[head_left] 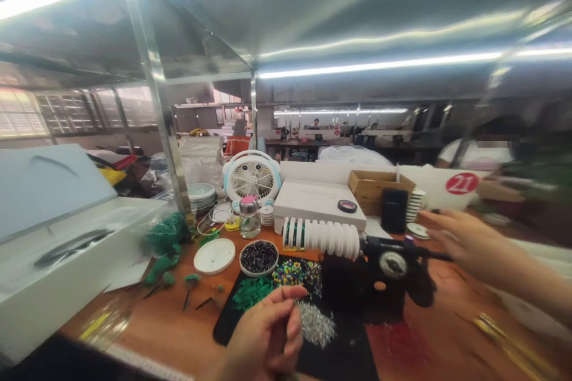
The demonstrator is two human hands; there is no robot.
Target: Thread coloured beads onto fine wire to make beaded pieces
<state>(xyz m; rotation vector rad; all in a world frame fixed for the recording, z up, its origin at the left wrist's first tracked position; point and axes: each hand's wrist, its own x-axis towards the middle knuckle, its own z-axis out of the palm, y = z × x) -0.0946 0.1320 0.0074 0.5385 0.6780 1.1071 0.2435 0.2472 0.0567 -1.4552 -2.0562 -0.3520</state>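
Observation:
My left hand [268,330] is in front of the black mat [342,351], fingers curled and thumb against the index finger. Whatever it may pinch is too small to make out. Near it on the mat lie green pieces [252,293], multicoloured beads [290,274] and small clear pieces [318,324]. My right hand [458,238], slightly blurred, reaches in from the right with fingers stretched out. It is by the rod at the right end of a black winding machine [393,265] with a dial; contact is unclear. A row of white spools [333,238] sticks out leftward from the machine.
A dish of dark beads [259,257], a white lid [214,256], a glass jar [249,220] and a fan [252,178] stand behind. At left is an open white box [80,262]. Golden tweezers [504,339] lie at right. A person [473,155] sits beyond.

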